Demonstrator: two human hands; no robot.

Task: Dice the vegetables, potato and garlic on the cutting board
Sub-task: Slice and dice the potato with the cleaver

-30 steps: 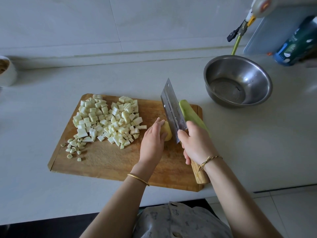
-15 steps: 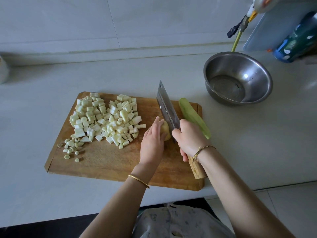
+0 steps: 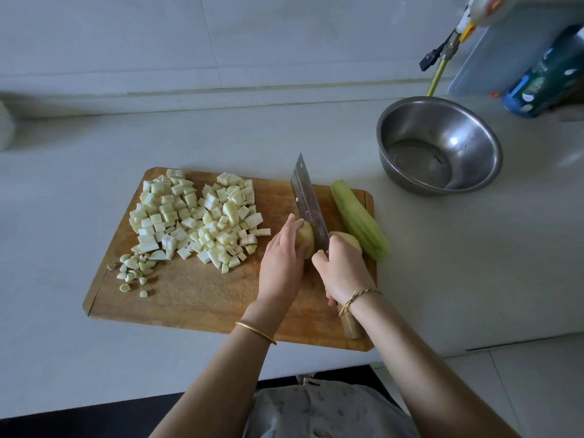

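Observation:
A wooden cutting board (image 3: 202, 295) lies on the counter. On its left part sit a heap of pale diced vegetable (image 3: 196, 216) and small chopped garlic pieces (image 3: 134, 273). My left hand (image 3: 282, 263) holds one half of a peeled yellow potato (image 3: 306, 237) at the board's right side. My right hand (image 3: 343, 270) grips the wooden handle of a cleaver (image 3: 308, 203), whose blade stands in the cut between the two potato halves. The other half (image 3: 347, 240) lies right of the blade. A peeled green vegetable (image 3: 358, 222) lies along the board's right edge.
An empty steel bowl (image 3: 439, 145) stands on the counter beyond the board's right corner. A yellow hose, a pale box and a blue-green bottle (image 3: 546, 80) stand at the back right. The counter's front edge runs just below the board.
The cleaver has come down through the potato, and the piece to the right of the blade now shows apart from the piece under my left hand.

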